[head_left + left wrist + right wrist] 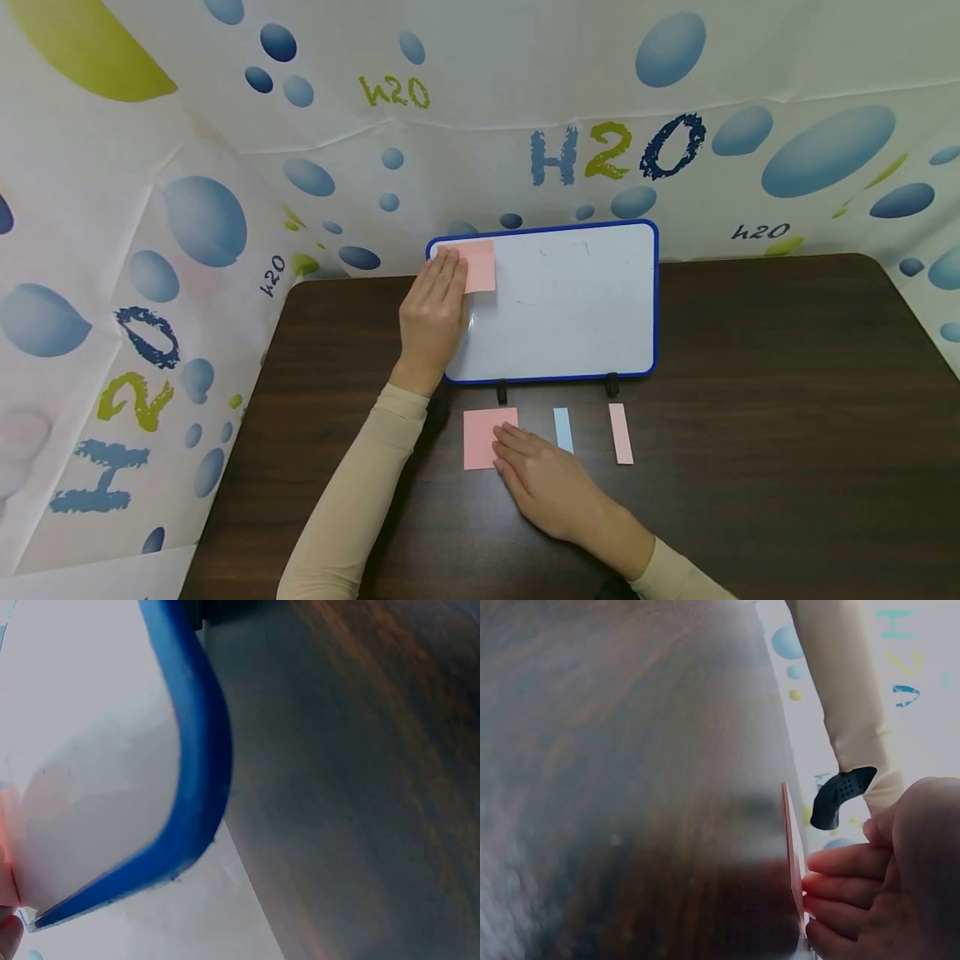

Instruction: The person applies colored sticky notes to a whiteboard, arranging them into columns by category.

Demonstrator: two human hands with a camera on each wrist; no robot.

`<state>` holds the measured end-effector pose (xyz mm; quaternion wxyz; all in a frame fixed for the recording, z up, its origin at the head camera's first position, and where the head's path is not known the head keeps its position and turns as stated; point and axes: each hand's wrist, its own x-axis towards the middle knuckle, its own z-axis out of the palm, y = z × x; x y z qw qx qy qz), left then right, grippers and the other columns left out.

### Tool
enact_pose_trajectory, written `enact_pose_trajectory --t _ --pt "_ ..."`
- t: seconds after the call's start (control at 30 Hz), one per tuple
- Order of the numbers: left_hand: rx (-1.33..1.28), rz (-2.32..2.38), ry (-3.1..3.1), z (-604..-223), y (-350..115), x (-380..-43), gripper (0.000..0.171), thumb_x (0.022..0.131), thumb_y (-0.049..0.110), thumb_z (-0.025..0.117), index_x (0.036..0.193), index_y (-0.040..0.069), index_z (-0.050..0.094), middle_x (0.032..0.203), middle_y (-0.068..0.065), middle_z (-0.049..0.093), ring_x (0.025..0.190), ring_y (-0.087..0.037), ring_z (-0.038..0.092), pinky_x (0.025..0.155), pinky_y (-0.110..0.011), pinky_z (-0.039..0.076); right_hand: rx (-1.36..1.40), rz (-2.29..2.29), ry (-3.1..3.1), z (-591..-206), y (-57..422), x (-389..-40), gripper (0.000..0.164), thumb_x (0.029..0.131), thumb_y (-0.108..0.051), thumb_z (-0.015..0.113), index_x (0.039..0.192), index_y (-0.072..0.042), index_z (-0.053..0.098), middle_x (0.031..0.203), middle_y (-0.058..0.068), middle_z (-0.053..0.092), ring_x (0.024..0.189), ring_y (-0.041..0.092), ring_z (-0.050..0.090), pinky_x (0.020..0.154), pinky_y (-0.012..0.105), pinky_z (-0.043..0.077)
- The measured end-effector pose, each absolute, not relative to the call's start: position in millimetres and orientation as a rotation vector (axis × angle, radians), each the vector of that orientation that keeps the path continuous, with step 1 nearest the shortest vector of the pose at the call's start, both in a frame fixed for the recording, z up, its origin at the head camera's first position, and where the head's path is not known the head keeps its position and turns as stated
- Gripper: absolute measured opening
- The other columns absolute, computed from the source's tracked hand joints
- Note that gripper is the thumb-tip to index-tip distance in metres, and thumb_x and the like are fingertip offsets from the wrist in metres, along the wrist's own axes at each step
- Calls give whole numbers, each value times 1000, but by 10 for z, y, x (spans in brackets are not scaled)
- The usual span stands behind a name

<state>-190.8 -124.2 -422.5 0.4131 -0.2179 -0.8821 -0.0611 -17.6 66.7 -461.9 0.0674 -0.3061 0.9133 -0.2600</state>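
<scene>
With straight fingers, my left hand (433,312) presses a pink square sticky note (482,265) onto the upper left corner of a blue-framed whiteboard (570,308). In the left wrist view only fingertips (9,930) show, at the board's corner. My right hand (551,485) lies with fingers extended over the right edge of a second pink square, a sticky note pad (480,442), on the table. The right wrist view shows this pad (793,862) edge-on, with the fingers (847,889) touching it. Right of the hand lie a blue paper strip (562,427) and a pink strip (621,433).
The whiteboard leans at the back of a dark wooden table (780,417), with black feet (612,384) at its lower edge. Behind and to the left hangs a white sheet (480,75) printed with blue drops and lettering.
</scene>
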Motion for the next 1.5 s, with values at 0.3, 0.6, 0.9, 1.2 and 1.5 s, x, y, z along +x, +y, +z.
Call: enact_pose_trajectory --t 0.3,0.6,0.9,1.2,1.5 --pt "-554 -123 -2234 -4191 -1246 -1895 28 100 6 63 125 -5 70 129 -21 68 122 -35 67 108 -43 52 -866 -902 2776 -4576 630 -164 40 107 -30 50 134 -7 67 146 5 61 139 19 55 113 39 49" --pt "-547 -95 -2259 -4199 -1247 -1898 29 101 8 62 127 -4 69 131 -20 67 125 -34 65 110 -42 50 -863 -1004 2839 -4442 665 -297 37 105 -23 54 132 -1 67 144 10 62 137 23 57 110 43 51" --pt "-544 -94 -2264 -4194 -1226 -1894 29 101 6 61 126 -5 69 130 -20 67 124 -33 66 110 -42 50 -699 -1042 2869 -4232 807 -549 40 107 -25 50 138 -2 63 150 9 57 143 23 50 116 45 45" --pt "-534 -89 -2265 -4189 -1227 -1891 29 101 6 61 127 -4 69 131 -20 67 124 -34 66 110 -43 50 -661 -1091 2925 -4124 941 -728 43 108 -27 48 140 -1 60 150 11 56 143 25 50 115 48 45" --pt "-535 -55 -2283 -4182 -1227 -1882 30 102 7 60 128 -4 68 132 -20 66 125 -33 65 110 -42 50 -754 -1070 3023 -3998 923 -891 42 107 -25 48 139 0 61 149 14 57 141 29 53 114 48 46"
